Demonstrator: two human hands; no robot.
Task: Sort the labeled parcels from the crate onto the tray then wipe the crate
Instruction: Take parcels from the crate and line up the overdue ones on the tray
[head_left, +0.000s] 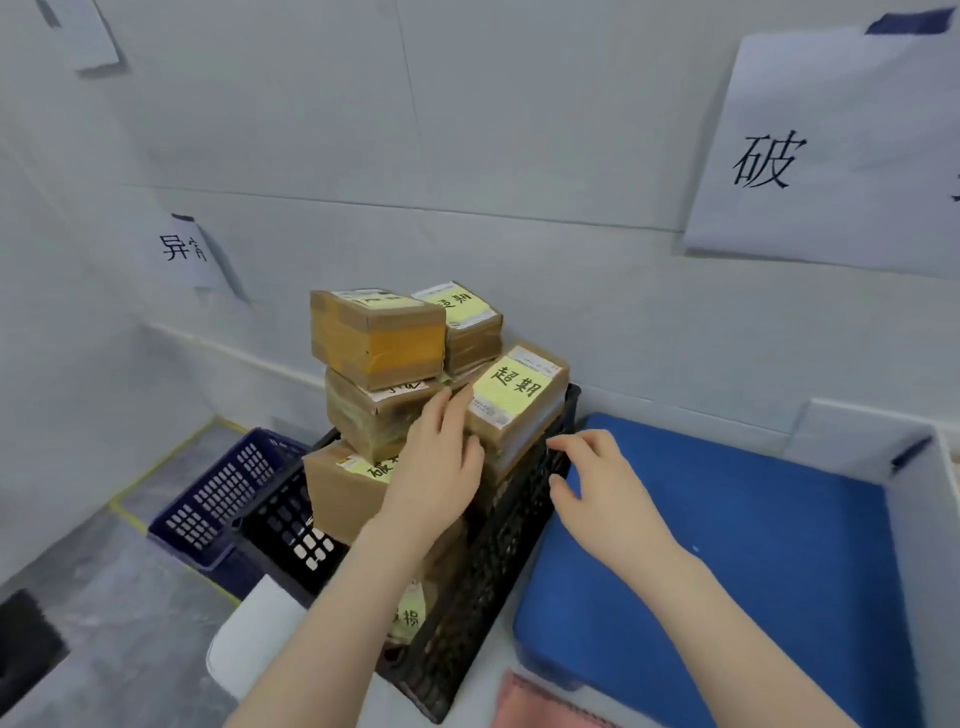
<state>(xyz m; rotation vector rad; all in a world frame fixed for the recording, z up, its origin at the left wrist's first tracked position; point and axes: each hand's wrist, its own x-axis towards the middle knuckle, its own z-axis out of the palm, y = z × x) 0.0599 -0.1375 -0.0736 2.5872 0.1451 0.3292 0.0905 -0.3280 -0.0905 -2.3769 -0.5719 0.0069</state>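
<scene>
Touching yellow-labeled parcel (511, 397) with straight fingers: left hand (436, 470). Parcel tops pile in black crate (488, 587) beneath left hand. Right hand (597, 480) relaxed, empty, over blue tray (753, 561) left edge.

The parcels (378, 340) are showing brown cardboard, their labels (511, 388) pale yellow with black characters. The crate (498, 566) is showing black with a grid of holes; the basket (223, 491), dark blue, is showing the same grid. The tray (727, 545) is showing plain blue, the cloth (540, 704) pink. White signs (831, 156) are carrying black characters on the white wall (519, 130). Yellow tape (150, 470) is marking the grey floor (104, 597).
</scene>
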